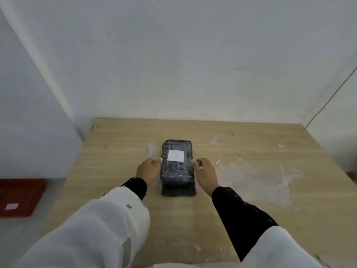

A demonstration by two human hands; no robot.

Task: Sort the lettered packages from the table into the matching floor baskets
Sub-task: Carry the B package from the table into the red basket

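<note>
- I see one black wrapped package [177, 167] lying flat near the middle of the wooden table [123, 144], its long side running away from me, with a white label [176, 156] on top marked B
- My left hand [148, 171] is pressed against the package's left side and my right hand [205, 174] against its right side, fingers curled; the package sits clamped between the two, still resting on the tabletop
- I cannot tell whether the fingertips reach under the edges
- Around the package the table carries whitish scraps and smears of tape residue [251, 175], thickest to the right of my right hand, with a smaller patch just beyond my left hand
- Nothing lies between my hands and the package
- A red basket [21, 196] sits on the floor to the left of the table, well apart from the package, with a small pale tag on it that is too blurred to read
- A thin cable [332, 93] runs down the wall at far right
</note>
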